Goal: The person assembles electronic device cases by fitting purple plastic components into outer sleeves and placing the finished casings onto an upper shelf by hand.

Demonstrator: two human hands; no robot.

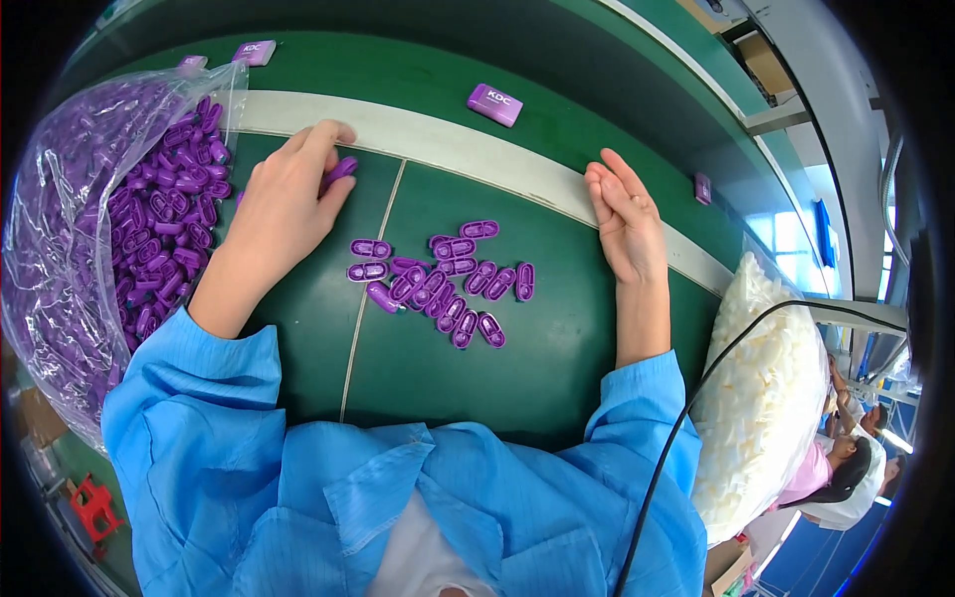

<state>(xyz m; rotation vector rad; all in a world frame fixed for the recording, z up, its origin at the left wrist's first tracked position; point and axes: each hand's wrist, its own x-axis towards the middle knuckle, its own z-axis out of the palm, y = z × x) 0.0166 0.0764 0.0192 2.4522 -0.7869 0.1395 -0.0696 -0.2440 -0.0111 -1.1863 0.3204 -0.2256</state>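
Note:
My left hand [284,199] is at the left of the green tabletop, next to the bag of purple parts. Its thumb and curled fingers close on a small purple plastic shell [343,169], partly hidden by them. To the right, my right hand [629,224] is raised palm up near the pale strip. The fingers are drawn together with the thumb against them, and whatever they may hold is too small to make out. Between my hands lies a loose group of oval purple plastic shells [455,249], several showing their hollow side.
A clear plastic bag [75,159] heaped with purple shells stands at the left. On the right is a bag of off-white pieces [761,398], with a black cable [686,408] in front. Beyond the pale strip [428,149] lies a purple-and-white block [494,104]. People sit farther right.

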